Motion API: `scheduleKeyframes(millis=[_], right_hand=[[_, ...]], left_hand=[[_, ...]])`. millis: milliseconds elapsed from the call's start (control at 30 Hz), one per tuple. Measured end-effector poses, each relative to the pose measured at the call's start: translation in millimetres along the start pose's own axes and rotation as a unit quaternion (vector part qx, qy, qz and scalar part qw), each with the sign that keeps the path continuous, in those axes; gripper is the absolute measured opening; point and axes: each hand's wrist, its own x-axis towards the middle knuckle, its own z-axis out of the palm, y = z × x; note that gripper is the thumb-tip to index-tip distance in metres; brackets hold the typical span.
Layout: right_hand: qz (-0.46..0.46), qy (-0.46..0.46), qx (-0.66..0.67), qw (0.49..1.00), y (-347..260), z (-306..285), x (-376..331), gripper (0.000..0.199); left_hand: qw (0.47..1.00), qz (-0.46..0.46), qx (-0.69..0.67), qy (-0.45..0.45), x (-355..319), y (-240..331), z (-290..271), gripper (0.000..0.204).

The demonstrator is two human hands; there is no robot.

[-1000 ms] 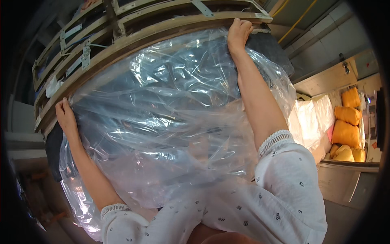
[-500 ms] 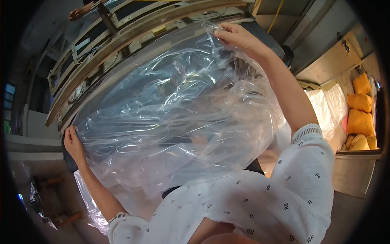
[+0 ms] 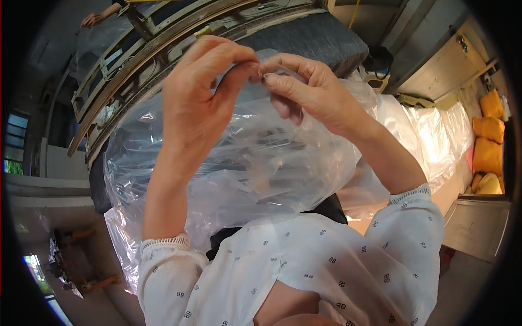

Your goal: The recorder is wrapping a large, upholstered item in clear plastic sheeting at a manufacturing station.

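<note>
My left hand [image 3: 198,95] and my right hand [image 3: 315,89] are raised close together over the bench, thumbs and forefingers pinched tip to tip. Whatever is between the fingertips is too small to make out. The other fingers of my right hand curl below its thumb. Beneath and behind both hands spreads a large crumpled sheet of clear plastic film [image 3: 239,190], reaching from the wooden frame's near side down to my body. A part of it rises just behind the fingertips.
Beyond the film is a long wooden and metal frame [image 3: 117,89], with a dark padded surface [image 3: 310,41] at its right. Another person's hand [image 3: 92,20] shows at the far left. More shiny film [image 3: 435,141] and orange bundles [image 3: 488,155] lie at the right.
Both hands have let the film's far edge down and come together at the middle, my left moving right and up, my right moving left and nearer. The film has slid off the dark surface.
</note>
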Motion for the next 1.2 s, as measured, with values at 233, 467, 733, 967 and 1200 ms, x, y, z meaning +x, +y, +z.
scheduleKeyframes(millis=[233, 467, 733, 967, 1200], right_hand=[[0.007, -0.009, 0.090, 0.996, 21, 6, -17, 0.024], [-0.035, 0.026, 0.107, 0.993, 41, 28, -22, 0.026], [0.000, -0.012, 0.247, 0.969, 50, 46, -22, 0.031], [-0.007, 0.215, 0.486, 0.847, 87, -54, 26, 0.015], [-0.016, 0.275, 0.443, 0.853, 126, -53, -14, 0.016]], left_hand=[[0.982, -0.106, -0.156, -0.008, -23, -4, 26, 0.010], [0.987, -0.073, -0.126, 0.067, -52, 1, 27, 0.017], [0.940, -0.164, -0.271, 0.126, -98, 5, 32, 0.024], [0.871, -0.300, -0.206, 0.330, -225, -38, -76, 0.013], [0.915, -0.035, 0.010, 0.403, -383, -65, -417, 0.024]])
